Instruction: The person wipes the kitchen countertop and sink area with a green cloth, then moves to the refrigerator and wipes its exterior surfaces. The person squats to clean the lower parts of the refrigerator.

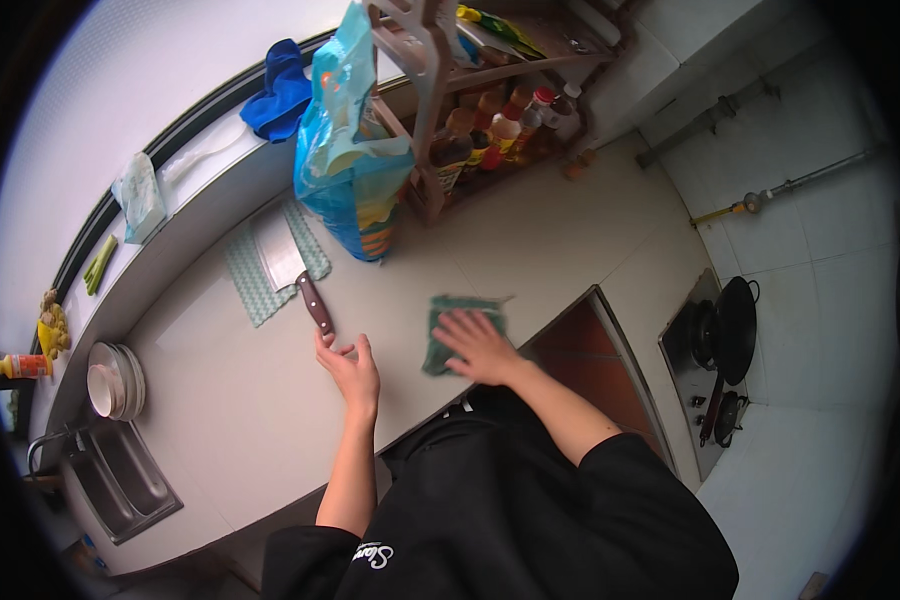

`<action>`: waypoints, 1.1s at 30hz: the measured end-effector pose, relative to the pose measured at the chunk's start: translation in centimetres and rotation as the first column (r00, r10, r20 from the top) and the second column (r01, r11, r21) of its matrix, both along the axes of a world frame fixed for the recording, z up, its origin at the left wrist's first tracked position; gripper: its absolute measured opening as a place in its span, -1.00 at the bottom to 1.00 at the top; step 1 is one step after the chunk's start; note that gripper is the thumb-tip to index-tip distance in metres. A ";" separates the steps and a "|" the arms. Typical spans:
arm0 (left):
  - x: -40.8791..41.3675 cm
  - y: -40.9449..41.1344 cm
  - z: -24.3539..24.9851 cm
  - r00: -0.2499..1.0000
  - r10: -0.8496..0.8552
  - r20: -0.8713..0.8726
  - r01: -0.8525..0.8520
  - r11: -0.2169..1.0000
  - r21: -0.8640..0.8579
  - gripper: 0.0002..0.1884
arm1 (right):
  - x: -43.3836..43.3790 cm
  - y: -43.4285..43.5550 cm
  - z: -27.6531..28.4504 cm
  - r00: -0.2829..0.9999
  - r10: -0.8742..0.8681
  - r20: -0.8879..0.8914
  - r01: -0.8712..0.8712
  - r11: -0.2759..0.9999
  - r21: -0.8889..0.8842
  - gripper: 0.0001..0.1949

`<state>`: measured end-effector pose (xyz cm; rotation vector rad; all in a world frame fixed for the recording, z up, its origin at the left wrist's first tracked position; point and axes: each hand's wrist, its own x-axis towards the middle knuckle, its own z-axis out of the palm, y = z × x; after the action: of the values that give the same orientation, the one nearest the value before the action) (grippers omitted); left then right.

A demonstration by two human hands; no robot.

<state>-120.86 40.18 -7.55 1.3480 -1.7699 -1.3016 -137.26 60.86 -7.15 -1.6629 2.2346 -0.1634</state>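
Note:
My right hand (480,349) lies spread on a green cleaning cloth (439,358) on the countertop (397,315). Its fingers are apart and slightly blurred, and they cover much of the cloth. To the left, my left hand (351,367) hovers near the butt of a cleaver's dark wooden handle (314,301), thumb and fingers apart with nothing between them; whether a fingertip touches the handle I cannot tell. The cleaver's blade (276,247) rests on a green-and-white patterned cloth (259,296).
Behind stand a blue plastic bag (352,180) and a brown rack (427,112) with several sauce bottles (506,127). Stacked bowls (116,382) sit by a steel sink (124,480) at left. A black wok (736,330) is on the gas stove (682,337) at right.

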 end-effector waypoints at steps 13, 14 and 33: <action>-10.1 11.8 2.4 0.903 -0.313 0.294 0.365 0.921 -0.139 -0.30 | -16.1 6.7 -2.8 0.774 -0.586 -0.239 0.622 0.775 0.114 -0.24; -10.3 12.4 1.7 0.901 -0.295 0.319 0.364 0.913 -0.185 -0.31 | -14.4 5.4 -2.3 0.872 -0.444 -0.208 0.468 0.879 0.086 -0.25; -8.9 18.9 3.4 0.895 -0.032 0.444 0.152 0.959 -0.237 -0.41 | -22.6 2.5 -3.6 0.695 -0.699 -0.168 0.613 0.698 -0.369 -0.37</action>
<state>-129.81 59.03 -4.14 1.4929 -2.2433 -0.7978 -159.86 63.38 -10.77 -0.9261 3.1013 -0.4616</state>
